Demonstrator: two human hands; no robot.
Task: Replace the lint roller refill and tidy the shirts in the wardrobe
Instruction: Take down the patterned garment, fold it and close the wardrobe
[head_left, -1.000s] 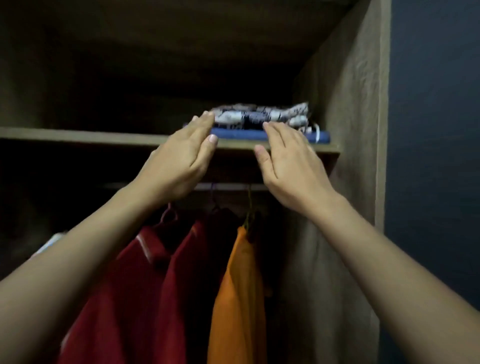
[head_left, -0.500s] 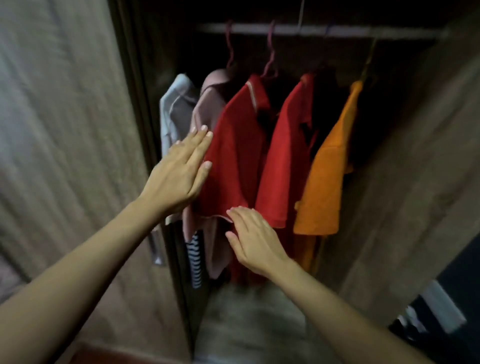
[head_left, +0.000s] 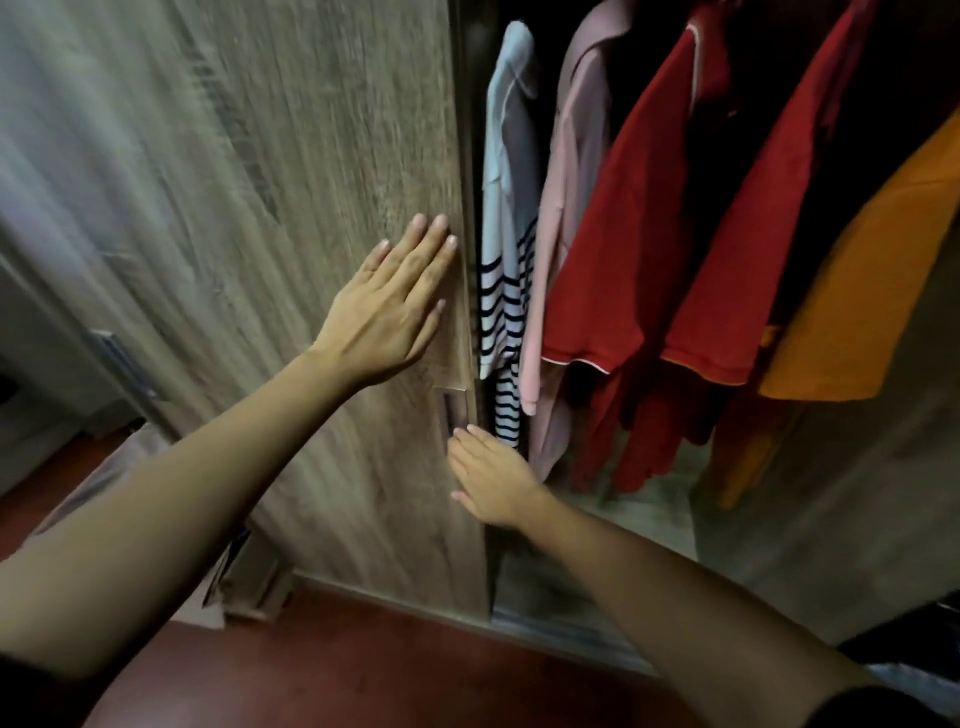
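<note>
My left hand (head_left: 387, 306) lies flat on the wood-grain wardrobe door (head_left: 249, 197), fingers straight and together, tips near its right edge. Half a second ago that hand was over the pale shirts at the left of the rail. Lower down, my right hand (head_left: 493, 478) reaches to the same door edge with fingers extended, fingertips just beside the recessed handle (head_left: 449, 415). It holds nothing, where before it touched a red hem. Right of the door the shirts hang in the open wardrobe: a white striped shirt (head_left: 506, 182) nearest the door, then a pink shirt (head_left: 571, 208), two red shirts (head_left: 623, 249) and an orange shirt (head_left: 857, 301) at the far right. The camera view has swung left since then.
</note>
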